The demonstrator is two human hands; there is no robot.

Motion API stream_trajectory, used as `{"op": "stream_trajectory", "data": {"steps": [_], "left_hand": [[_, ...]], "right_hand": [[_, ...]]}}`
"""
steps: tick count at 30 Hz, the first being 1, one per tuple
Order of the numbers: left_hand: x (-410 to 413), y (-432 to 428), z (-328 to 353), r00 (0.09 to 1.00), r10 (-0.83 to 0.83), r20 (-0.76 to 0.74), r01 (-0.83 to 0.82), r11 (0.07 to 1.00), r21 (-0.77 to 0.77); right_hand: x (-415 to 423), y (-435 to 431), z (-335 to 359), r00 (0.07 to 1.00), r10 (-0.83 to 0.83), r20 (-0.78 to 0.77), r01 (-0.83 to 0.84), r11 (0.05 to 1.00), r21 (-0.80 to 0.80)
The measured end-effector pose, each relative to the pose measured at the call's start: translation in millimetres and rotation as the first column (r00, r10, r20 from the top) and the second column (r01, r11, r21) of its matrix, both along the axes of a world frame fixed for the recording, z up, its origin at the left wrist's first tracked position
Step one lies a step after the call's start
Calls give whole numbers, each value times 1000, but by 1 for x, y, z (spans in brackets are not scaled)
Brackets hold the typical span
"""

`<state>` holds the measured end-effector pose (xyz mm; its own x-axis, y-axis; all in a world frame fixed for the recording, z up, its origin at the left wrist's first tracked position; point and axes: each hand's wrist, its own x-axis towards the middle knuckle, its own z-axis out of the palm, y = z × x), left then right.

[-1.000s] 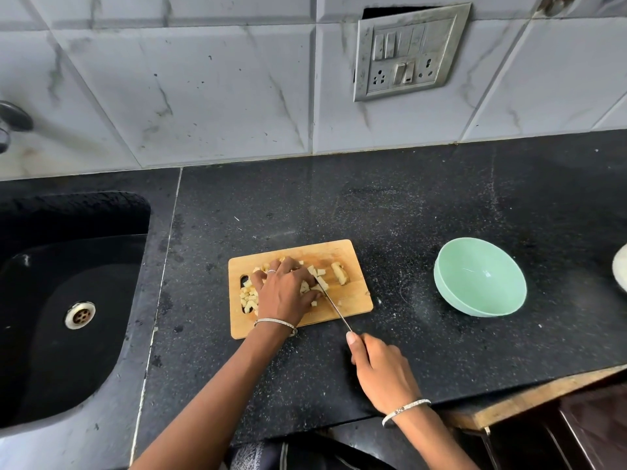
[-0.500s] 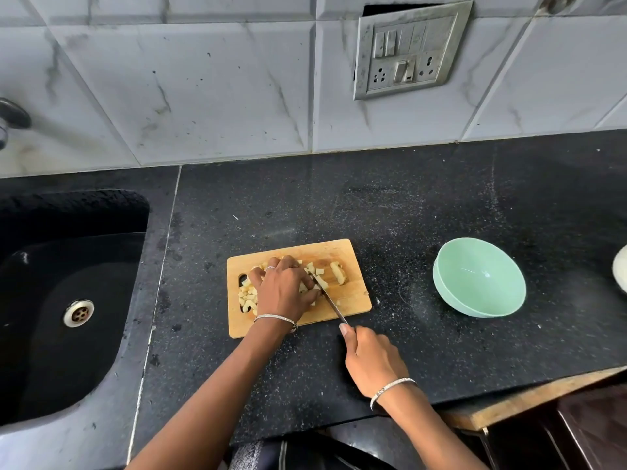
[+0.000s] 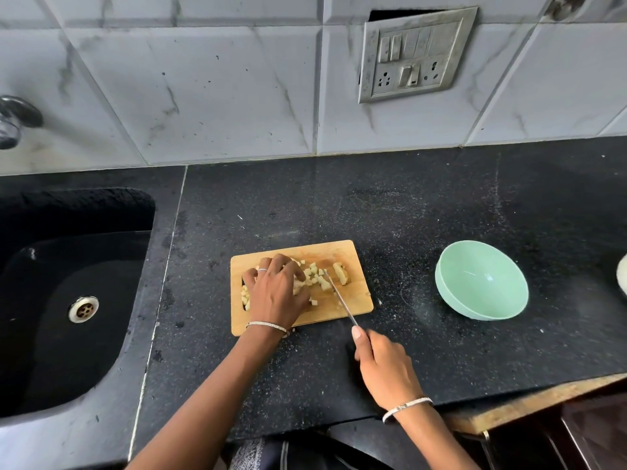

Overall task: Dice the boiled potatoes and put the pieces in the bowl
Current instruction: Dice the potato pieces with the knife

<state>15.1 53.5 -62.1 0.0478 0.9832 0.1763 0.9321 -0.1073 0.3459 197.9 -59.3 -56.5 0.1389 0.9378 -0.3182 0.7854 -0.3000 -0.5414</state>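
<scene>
A small wooden cutting board [image 3: 353,300] lies on the black counter with several pale potato dice [image 3: 314,278] and one longer potato strip [image 3: 340,273] on it. My left hand [image 3: 274,291] rests over the pile, fingers curved down on the pieces and hiding some of them. My right hand [image 3: 383,368] grips the handle of a knife [image 3: 339,298], forefinger along its spine; the blade slants up-left, its tip among the dice. A mint-green bowl [image 3: 481,281] stands to the right of the board with nothing visible in it.
A black sink [image 3: 68,300] with a metal drain sits at the left, a tap [image 3: 13,120] above it. The tiled wall with a switch panel [image 3: 410,56] is behind. A white object [image 3: 622,276] shows at the right edge. The counter's front edge is near my right wrist.
The knife blade has shifted slightly right on the board, away from my left fingers, and more dice show between them. My left hand stays over the pile.
</scene>
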Motion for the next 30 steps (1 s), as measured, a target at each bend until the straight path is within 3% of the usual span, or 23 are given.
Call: {"op": "stream_trajectory", "data": {"steps": [4,8,12,17,22,27,30], "left_hand": [[1,-3,0,994,-98,-57,94,993,-75],[3,1,3,994,-67,-86,58,993,-106],[4,7,5,988,-89,-126,81,994,-74],[-3,4,3,1000,-23,20,23,1000,-6],[-8,6,5,997,8,83,-7,1000,-8],[-5,6,6,997,5,83,-3,1000,-25],[-1,6,7,995,2,100,0,1000,-21]], "right_hand": [[2,9,-4,999,-10,48,9,1000,4],[2,12,-5,997,-9,72,12,999,-39],[-9,11,-2,999,50,-7,-51,996,-70],[-14,9,10,991,33,-132,-39,998,-48],[-7,20,11,993,-30,-111,28,999,-21],[-10,22,-1,1000,-5,23,6,999,-49],[-20,20,0,998,56,-26,-58,997,-59]]}}
